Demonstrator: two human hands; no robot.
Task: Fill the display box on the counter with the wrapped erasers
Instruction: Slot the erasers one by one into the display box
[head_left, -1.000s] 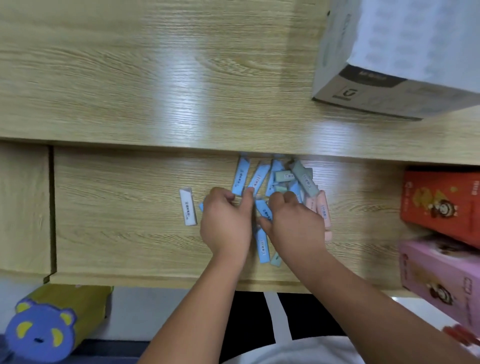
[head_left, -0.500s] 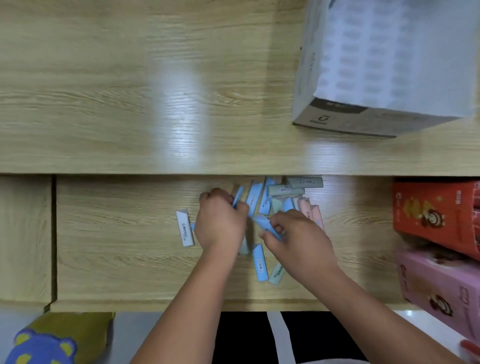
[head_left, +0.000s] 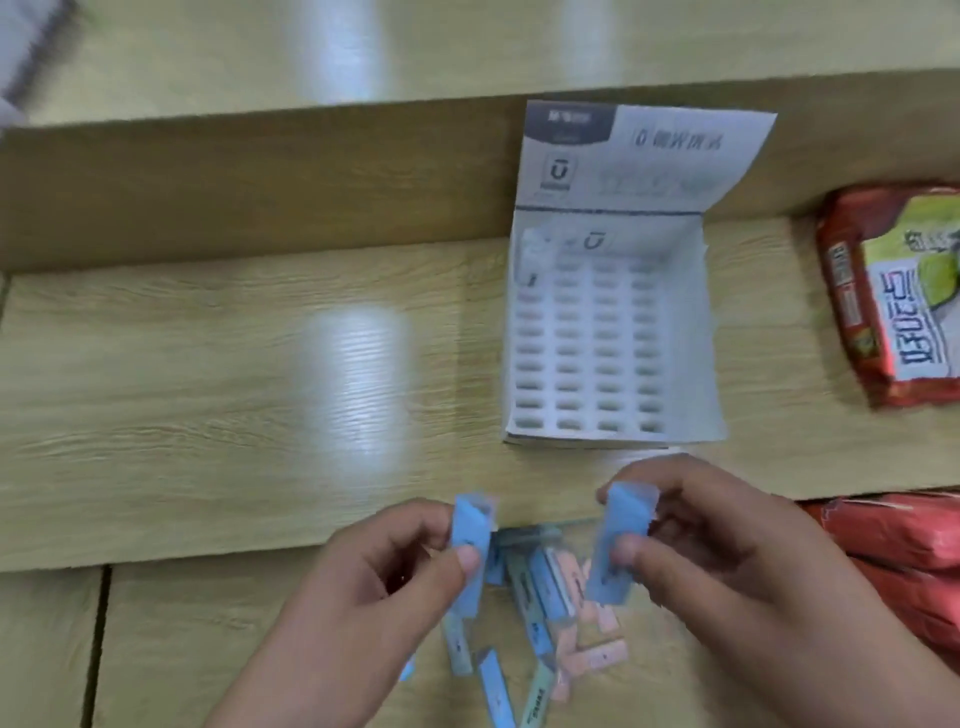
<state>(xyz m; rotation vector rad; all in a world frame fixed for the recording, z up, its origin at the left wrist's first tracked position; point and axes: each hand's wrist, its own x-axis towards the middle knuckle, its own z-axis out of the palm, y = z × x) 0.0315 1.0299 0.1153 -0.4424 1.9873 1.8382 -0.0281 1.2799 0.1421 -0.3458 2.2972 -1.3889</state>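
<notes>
Holding a blue wrapped eraser in each hand, just in front of the display box (head_left: 691, 332)

Pinching the left blue eraser (head_left: 470, 540) between thumb and fingertips of the left hand (head_left: 384, 577), roughly upright, top end poking out above the grip. Same deal with the right hand (head_left: 727, 561): thumb pressed low on the right blue eraser (head_left: 621, 540), fingers curled behind it, top end clear of them. Both held apart from each other, near the box's front edge but not touching it, the right one closer. Box open on the wooden counter (head_left: 208, 389), lid flap (head_left: 649, 156) tipped back, rows of slots inside, too blurry to say what's in them. Under the hands, on the near side of the box: loose pile of erasers (head_left: 545, 597), blue, pink and greenish. Off to the box's right, well apart: red snack packet (head_left: 883, 312).
</notes>
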